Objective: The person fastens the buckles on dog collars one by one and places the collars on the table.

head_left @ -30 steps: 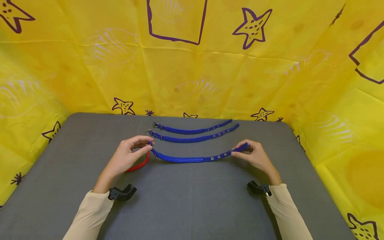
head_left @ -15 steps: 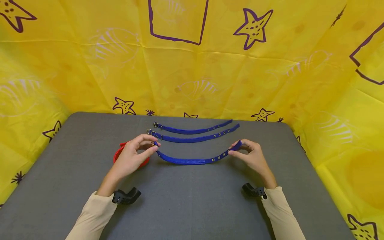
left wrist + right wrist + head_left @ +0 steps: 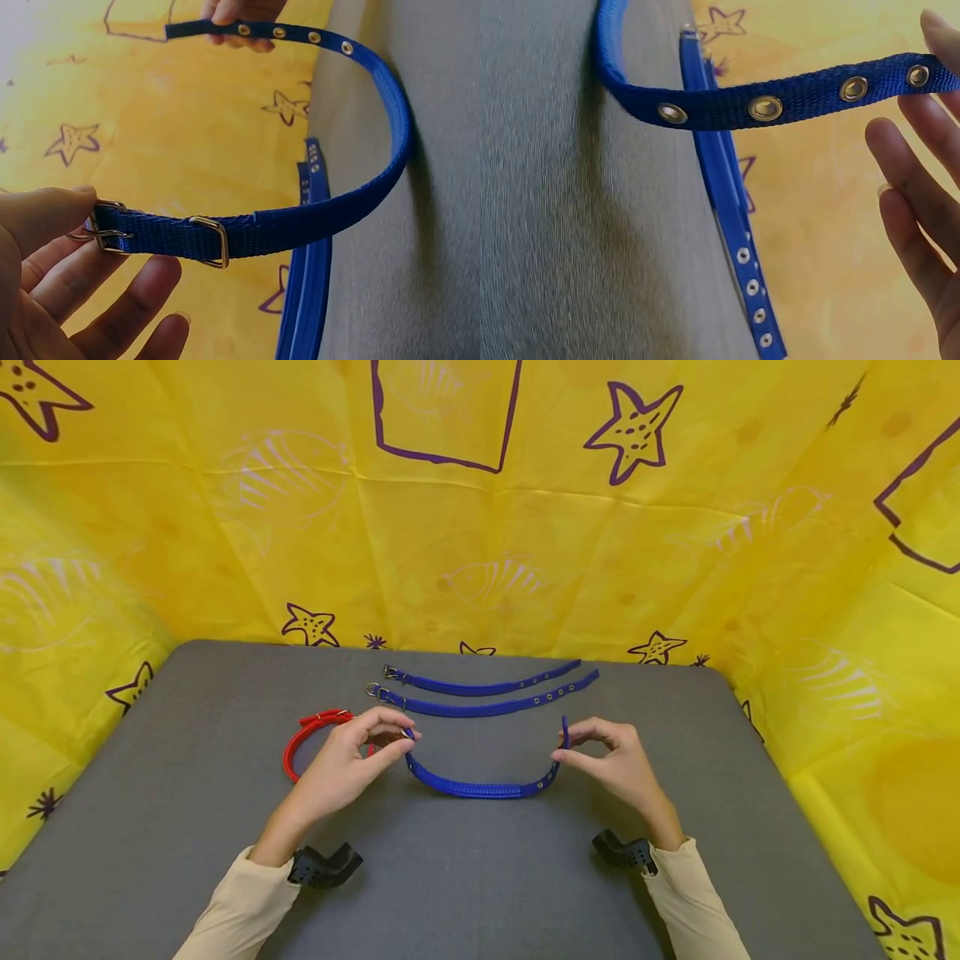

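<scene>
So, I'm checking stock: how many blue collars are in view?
3: a held collar between the left hand and right hand; a nearer collar and a farther collar on the table beyond. None appears hidden.

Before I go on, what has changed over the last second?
The left hand and right hand have drawn closer together, bending the held blue collar into a deeper U; more of the red collar shows. Neither let go. The farthest blue collar and middle blue collar stayed put.

2 straps (image 3: pixel 468 710) on table (image 3: pixel 480 877) behind held strap (image 3: pixel 476 790); collar (image 3: pixel 289 758) on table, left of held strap; cloth (image 3: pixel 480 527) behind table.
</scene>
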Tool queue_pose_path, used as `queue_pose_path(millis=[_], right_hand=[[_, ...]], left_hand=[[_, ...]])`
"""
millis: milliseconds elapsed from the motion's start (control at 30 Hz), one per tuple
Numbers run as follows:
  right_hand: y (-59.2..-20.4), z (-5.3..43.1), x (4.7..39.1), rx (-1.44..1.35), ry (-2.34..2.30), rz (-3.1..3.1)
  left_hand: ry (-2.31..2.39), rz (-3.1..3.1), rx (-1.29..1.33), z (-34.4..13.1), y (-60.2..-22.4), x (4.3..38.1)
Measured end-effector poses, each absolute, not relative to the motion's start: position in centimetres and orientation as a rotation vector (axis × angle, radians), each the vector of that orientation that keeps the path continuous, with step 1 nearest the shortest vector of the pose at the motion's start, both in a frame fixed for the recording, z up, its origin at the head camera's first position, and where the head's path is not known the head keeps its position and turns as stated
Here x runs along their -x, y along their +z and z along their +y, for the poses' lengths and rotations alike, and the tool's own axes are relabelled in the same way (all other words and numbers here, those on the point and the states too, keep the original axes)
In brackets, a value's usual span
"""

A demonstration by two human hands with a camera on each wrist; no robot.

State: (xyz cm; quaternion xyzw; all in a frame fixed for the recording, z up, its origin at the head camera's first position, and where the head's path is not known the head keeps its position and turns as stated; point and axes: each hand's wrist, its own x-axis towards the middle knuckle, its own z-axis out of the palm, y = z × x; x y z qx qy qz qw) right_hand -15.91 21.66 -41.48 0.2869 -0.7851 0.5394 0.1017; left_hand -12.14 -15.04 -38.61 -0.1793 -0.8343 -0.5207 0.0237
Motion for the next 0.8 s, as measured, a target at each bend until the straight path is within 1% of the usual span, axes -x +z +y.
queue_pose_path(millis=[500,800], right_hand=[[-40.7,18.8,14.4,-1.12,1.479,-2.236],[-41.2,17.5,14.1,-1.25,1.459,-2.186]], left_hand=[[-1.62,-2.576,0.624,-13.0,-38.2,10.9],[-1.413,-2.582,0.731,-11.9,-38.2,10.2]])
